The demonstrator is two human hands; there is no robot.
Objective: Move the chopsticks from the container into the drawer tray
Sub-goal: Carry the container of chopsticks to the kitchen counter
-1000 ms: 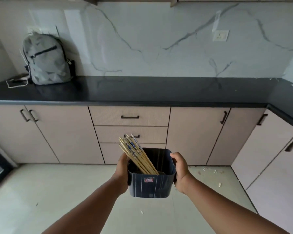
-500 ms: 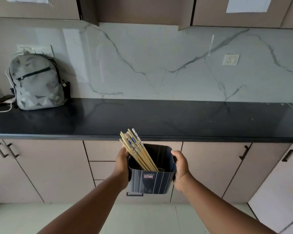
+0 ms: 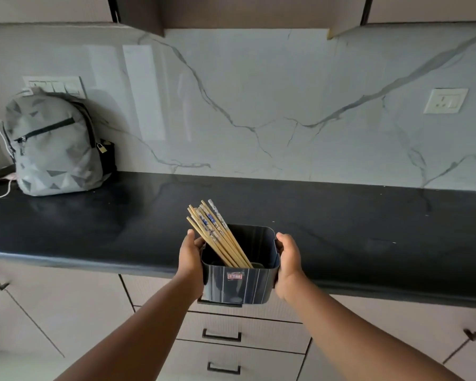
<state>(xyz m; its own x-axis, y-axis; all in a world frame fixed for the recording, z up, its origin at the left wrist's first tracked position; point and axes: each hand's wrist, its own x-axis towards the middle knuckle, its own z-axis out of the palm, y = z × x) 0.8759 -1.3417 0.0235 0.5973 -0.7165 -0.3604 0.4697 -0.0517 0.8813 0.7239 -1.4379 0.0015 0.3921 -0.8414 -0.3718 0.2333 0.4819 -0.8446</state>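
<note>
A dark blue square container with thin stripes and a small label is held in the air at the front edge of the black countertop. My left hand grips its left side and my right hand grips its right side. Several wooden chopsticks with patterned tops lean to the upper left inside it. Below the counter is a stack of shut drawers with dark handles; the top drawer's handle is partly hidden behind the container. No drawer tray is visible.
A grey backpack stands at the counter's far left against the marble wall, with a white cable beside it. A wall socket is at the right. Cabinet doors flank the drawers.
The view has closed in on the counter and tilted up. The container, held in both hands, has risen from cabinet height to the level of the counter's front edge.
</note>
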